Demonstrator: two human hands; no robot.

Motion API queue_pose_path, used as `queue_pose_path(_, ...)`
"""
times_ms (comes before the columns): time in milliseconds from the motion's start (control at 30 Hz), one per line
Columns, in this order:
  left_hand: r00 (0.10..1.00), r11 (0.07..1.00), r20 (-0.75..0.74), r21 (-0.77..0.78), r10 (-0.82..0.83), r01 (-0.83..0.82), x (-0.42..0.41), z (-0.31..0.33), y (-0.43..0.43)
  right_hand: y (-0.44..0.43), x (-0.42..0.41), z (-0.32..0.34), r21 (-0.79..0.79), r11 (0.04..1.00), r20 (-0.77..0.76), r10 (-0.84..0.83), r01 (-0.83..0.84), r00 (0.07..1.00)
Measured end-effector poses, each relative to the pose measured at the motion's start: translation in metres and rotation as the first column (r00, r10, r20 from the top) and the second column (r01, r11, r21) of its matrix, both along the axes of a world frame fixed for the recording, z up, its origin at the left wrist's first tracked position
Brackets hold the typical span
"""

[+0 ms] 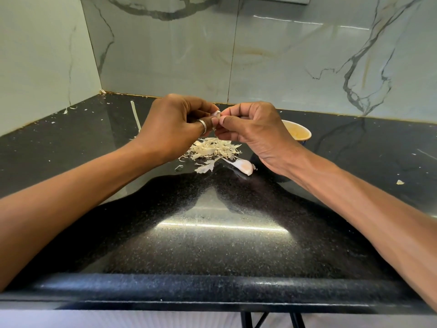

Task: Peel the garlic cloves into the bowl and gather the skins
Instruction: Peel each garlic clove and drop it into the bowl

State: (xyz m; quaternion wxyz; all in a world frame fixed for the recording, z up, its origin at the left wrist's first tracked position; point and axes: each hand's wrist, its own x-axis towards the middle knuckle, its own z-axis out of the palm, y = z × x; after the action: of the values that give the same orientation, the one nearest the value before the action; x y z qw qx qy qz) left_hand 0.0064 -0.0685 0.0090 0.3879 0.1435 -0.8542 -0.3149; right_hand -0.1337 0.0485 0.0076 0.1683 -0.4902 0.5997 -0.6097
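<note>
Both hands meet above the black counter. My left hand (179, 125), with a ring on one finger, grips a small garlic clove (217, 114) in its curled fingers. My right hand (255, 131) pinches the same clove from the right with thumb and forefinger. Beneath them a pile of pale garlic skins (214, 149) lies on the counter. One unpeeled clove (243, 165) lies at the pile's near right edge. A bowl (301, 131) with a light inside and dark outside stands behind my right hand, mostly hidden by it.
The black speckled counter (212, 245) runs from the rounded front edge back to marble-look wall tiles at left and rear. Small skin scraps are scattered at the far left corner and at the right (399, 182). A pale strip (136, 118) lies behind my left hand.
</note>
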Motion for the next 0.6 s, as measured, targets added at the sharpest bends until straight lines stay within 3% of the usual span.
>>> queue_pose_path(600, 1.000, 0.992, -0.018, -0.124, 0.011, -0.013, 0.0016, 0.0008, 0.0056, -0.0014, 0.0006, -0.0023, 0.009, 0.994, -0.148, -0.103, 0.105, 0.984)
